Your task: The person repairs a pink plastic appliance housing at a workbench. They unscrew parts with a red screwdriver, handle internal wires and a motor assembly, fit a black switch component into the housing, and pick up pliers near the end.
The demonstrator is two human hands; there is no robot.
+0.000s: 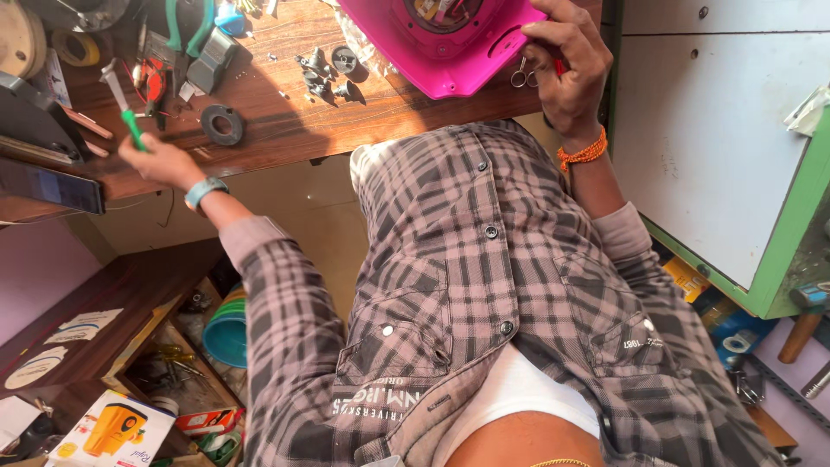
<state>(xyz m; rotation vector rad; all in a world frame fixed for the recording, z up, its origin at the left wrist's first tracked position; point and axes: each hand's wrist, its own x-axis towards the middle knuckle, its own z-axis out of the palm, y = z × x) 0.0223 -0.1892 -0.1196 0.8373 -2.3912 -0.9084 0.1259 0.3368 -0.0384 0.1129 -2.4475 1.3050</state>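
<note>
The left hand (160, 160) is gripping a green-handled screwdriver (123, 105), its shaft pointing up over the left part of the wooden surface (285, 121). The right hand (569, 73) is closing its fingers on the near right corner of a pink housing (450, 52), with small scissors (521, 76) and something red tucked under the fingers. That housing is sitting at the right end of the surface, its corner hanging close to the near edge.

Open room is lying along the near edge between the two hands; only a black ring (223, 124) is resting there, with a cluster of small black parts (327, 73) farther in, just left of the housing. Green-handled pliers (190, 30), a tape roll (76, 47) and other tools are crowding the far left corner.

The pink housing is showing a round opening with wiring inside. Under the surface at left, a low shelf (104, 303) is carrying paper labels, a teal tub (229, 333) is standing beside it, and a printed box (117, 428) is lying below. A white cabinet (718, 147) with a green rim is standing at right.
</note>
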